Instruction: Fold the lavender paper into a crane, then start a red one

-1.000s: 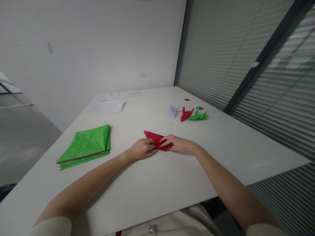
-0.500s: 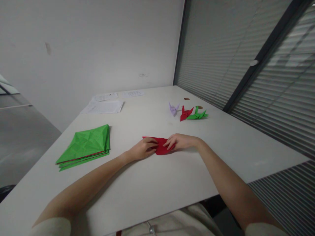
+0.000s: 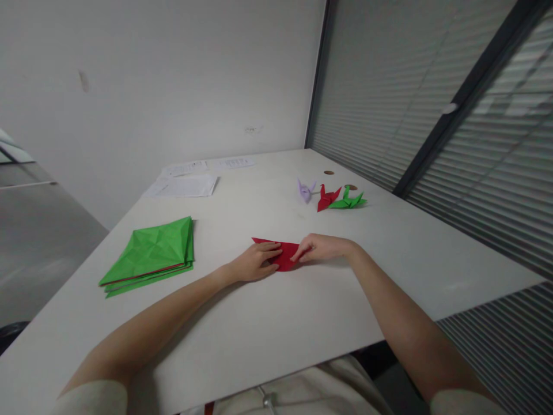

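A folded piece of red origami paper [image 3: 287, 259] lies on the white table in front of me. My left hand [image 3: 256, 262] rests flat over its left part, fingers stretched out and pressing it down. At the paper's right end, my right hand [image 3: 314, 248] is closed, thumb and index finger pinching the edge. A pointed corner of the red sheet shows beyond my left hand. The fingers hide part of the folds.
A stack of creased green paper [image 3: 158, 251], with a red layer in it, lies at the left. Toward the right back stand a purple crane [image 3: 306, 191], a red crane [image 3: 327, 198] and a green crane [image 3: 349, 200]. Printed sheets [image 3: 185, 186] lie at the far left.
My left fingers have straightened and flattened onto the red paper. My right fingers have drawn back from its middle to a pinch at the right edge.
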`<state>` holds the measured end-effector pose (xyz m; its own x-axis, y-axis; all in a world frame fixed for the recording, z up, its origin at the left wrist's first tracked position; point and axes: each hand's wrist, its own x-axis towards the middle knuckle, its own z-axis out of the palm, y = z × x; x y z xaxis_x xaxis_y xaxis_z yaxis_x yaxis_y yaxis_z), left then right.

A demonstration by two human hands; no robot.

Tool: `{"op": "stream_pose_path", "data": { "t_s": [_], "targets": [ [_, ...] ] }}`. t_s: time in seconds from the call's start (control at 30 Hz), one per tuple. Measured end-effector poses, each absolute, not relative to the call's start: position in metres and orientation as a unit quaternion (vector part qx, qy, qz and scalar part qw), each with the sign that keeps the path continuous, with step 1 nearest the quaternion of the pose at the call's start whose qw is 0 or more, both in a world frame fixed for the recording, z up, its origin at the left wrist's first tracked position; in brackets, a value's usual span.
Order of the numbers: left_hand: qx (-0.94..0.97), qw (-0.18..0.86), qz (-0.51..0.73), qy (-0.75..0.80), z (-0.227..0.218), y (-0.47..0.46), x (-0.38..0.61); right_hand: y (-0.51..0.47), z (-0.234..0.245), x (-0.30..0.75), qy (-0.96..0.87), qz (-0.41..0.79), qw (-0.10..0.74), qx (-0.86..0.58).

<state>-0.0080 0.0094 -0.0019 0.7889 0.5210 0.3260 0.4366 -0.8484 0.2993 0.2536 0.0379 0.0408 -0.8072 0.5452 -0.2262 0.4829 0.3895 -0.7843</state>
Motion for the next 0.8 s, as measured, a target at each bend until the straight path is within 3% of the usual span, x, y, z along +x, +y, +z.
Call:
{"op": "stream_pose_path", "data": {
  "t_s": [0.47, 0.8],
  "targets": [
    [0.915, 0.172, 0.239, 0.276, -0.001, 0.009, -0.005, 0.035, 0.020, 0.225, -0.828, 0.286, 0.199, -0.439],
    [0.873, 0.266, 0.245, 0.328, -0.002, 0.015, -0.011, 0.030, 0.013, 0.215, -0.807, 0.191, 0.185, -0.527]
  ]
}}
